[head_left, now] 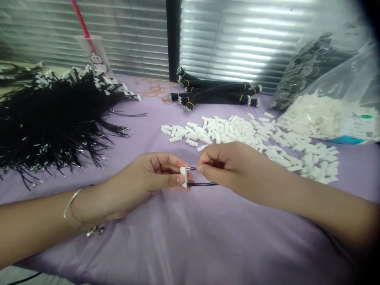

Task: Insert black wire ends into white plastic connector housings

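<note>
White rectangular plastic connector housing (183, 177) pinched in left hand (145, 174); right hand (228, 168) pinching thin black wire (206, 184) right at it; I see both above lilac tablecloth (118, 245).

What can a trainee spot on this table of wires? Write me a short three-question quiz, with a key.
1. True or false: the left hand holds the white connector.
2. What does the right hand pinch? A) a black wire B) a rubber band C) a plastic cup
3. Fill the gap: the bundled wires on the purple cloth have ____ ties.

Key: 1 true; 2 A; 3 yellow.
</note>
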`<action>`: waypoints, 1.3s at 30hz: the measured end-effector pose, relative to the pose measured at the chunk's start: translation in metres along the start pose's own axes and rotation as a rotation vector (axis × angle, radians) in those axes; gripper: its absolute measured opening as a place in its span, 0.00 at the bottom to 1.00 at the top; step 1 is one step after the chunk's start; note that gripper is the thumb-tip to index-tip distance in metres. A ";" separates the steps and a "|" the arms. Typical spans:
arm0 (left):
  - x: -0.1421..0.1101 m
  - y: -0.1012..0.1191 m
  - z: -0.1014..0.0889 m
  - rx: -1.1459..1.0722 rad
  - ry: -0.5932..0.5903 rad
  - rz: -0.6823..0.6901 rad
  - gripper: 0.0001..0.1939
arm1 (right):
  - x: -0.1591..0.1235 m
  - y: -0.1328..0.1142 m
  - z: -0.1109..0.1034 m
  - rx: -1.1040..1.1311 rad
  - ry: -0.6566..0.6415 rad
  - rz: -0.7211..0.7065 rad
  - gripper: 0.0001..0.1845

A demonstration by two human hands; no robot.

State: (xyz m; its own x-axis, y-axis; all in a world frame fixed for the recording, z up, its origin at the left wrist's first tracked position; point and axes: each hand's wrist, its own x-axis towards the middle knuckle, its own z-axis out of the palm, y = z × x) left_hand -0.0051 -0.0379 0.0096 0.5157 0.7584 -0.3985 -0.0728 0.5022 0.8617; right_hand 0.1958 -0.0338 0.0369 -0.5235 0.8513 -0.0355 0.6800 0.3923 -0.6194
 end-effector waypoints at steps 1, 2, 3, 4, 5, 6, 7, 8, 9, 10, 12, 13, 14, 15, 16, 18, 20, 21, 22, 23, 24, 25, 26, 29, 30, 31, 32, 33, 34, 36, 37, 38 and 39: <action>0.000 0.000 0.000 -0.007 -0.004 -0.005 0.06 | 0.000 0.000 0.000 -0.001 -0.005 0.005 0.11; 0.000 -0.001 0.000 -0.014 -0.008 -0.008 0.06 | 0.000 -0.001 0.000 0.003 -0.009 0.008 0.11; 0.001 -0.001 0.000 -0.019 -0.009 -0.011 0.06 | 0.000 -0.002 0.000 0.008 -0.008 0.009 0.10; 0.001 -0.001 -0.001 -0.021 -0.008 -0.012 0.06 | 0.000 -0.003 0.000 0.012 -0.006 0.010 0.10; 0.001 -0.002 -0.001 -0.019 -0.009 -0.011 0.06 | 0.000 -0.003 0.000 0.013 0.001 0.013 0.10; 0.001 -0.002 -0.001 -0.016 -0.011 -0.009 0.06 | 0.000 -0.004 0.000 0.010 0.009 0.017 0.09; 0.001 -0.002 -0.001 -0.013 -0.011 -0.006 0.06 | 0.000 -0.005 0.000 0.006 0.015 0.018 0.09; 0.001 -0.002 -0.001 -0.011 -0.013 -0.008 0.06 | 0.000 -0.005 0.001 0.006 0.021 0.016 0.09; 0.001 -0.002 -0.001 -0.010 -0.012 -0.012 0.06 | 0.000 -0.005 0.001 0.010 0.027 0.011 0.09; 0.001 -0.002 -0.001 -0.008 -0.011 -0.017 0.06 | 0.000 -0.005 0.002 0.020 0.036 0.006 0.09; 0.001 -0.002 -0.001 -0.003 -0.007 -0.025 0.06 | 0.000 -0.005 0.003 0.035 0.059 -0.004 0.08; 0.001 -0.001 -0.001 0.004 -0.003 -0.029 0.06 | 0.000 -0.004 0.004 0.036 0.070 -0.005 0.08; 0.001 -0.001 -0.001 0.015 0.000 -0.033 0.06 | -0.001 -0.004 0.005 0.033 0.079 -0.007 0.08; 0.001 -0.001 -0.001 0.027 0.004 -0.035 0.06 | -0.001 -0.004 0.006 0.027 0.082 -0.011 0.08; 0.001 -0.001 -0.001 0.042 0.007 -0.039 0.06 | -0.001 -0.004 0.007 0.021 0.085 -0.015 0.08; 0.001 -0.001 0.000 0.073 0.012 -0.044 0.06 | -0.001 -0.003 0.010 0.020 0.084 -0.027 0.08; 0.001 -0.001 0.000 0.102 0.022 -0.047 0.06 | -0.001 -0.002 0.013 0.032 0.084 -0.032 0.07; 0.001 -0.001 0.000 0.116 0.030 -0.047 0.07 | 0.000 -0.001 0.015 0.046 0.082 -0.029 0.07; 0.001 -0.001 0.001 0.129 0.035 -0.047 0.07 | 0.000 -0.001 0.016 0.063 0.080 -0.020 0.08; 0.001 -0.001 0.001 0.139 0.037 -0.045 0.07 | 0.000 -0.001 0.017 0.085 0.072 -0.005 0.08; 0.001 -0.001 0.001 0.145 0.035 -0.043 0.08 | 0.000 -0.001 0.017 0.109 0.061 0.016 0.08; 0.001 -0.001 0.000 0.149 0.031 -0.040 0.08 | 0.000 -0.001 0.017 0.130 0.050 0.035 0.08; 0.001 -0.002 0.000 0.148 0.029 -0.040 0.08 | 0.000 -0.001 0.017 0.147 0.042 0.048 0.08; 0.002 -0.002 0.001 0.146 0.037 -0.046 0.08 | 0.001 0.000 0.018 0.165 0.050 0.041 0.07; 0.002 -0.002 0.001 0.149 0.040 -0.047 0.08 | 0.002 0.001 0.019 0.167 0.055 0.032 0.08; 0.002 -0.002 0.001 0.155 0.042 -0.049 0.08 | 0.002 0.001 0.019 0.175 0.050 0.028 0.08; 0.003 -0.002 0.001 0.165 0.044 -0.048 0.08 | 0.003 0.002 0.020 0.192 0.037 0.033 0.08; 0.003 -0.002 0.001 0.174 0.041 -0.043 0.08 | 0.004 0.003 0.022 0.214 0.020 0.045 0.08; 0.003 -0.002 0.001 0.185 0.037 -0.040 0.08 | 0.004 0.003 0.023 0.240 0.000 0.060 0.08; 0.003 -0.002 0.001 0.204 0.030 -0.034 0.08 | 0.005 0.004 0.025 0.298 -0.033 0.094 0.08; 0.003 -0.002 0.001 0.210 0.029 -0.034 0.08 | 0.005 0.005 0.026 0.325 -0.043 0.105 0.08; 0.003 -0.002 0.001 0.212 0.031 -0.037 0.07 | 0.006 0.005 0.027 0.345 -0.045 0.112 0.08; 0.004 -0.002 0.001 0.209 0.037 -0.042 0.07 | 0.006 0.005 0.028 0.359 -0.043 0.115 0.08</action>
State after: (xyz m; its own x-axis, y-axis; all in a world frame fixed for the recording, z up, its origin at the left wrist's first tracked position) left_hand -0.0021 -0.0366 0.0064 0.4825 0.7556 -0.4431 0.1289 0.4391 0.8891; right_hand 0.1821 -0.0365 0.0119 -0.4807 0.8642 -0.1488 0.5163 0.1418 -0.8446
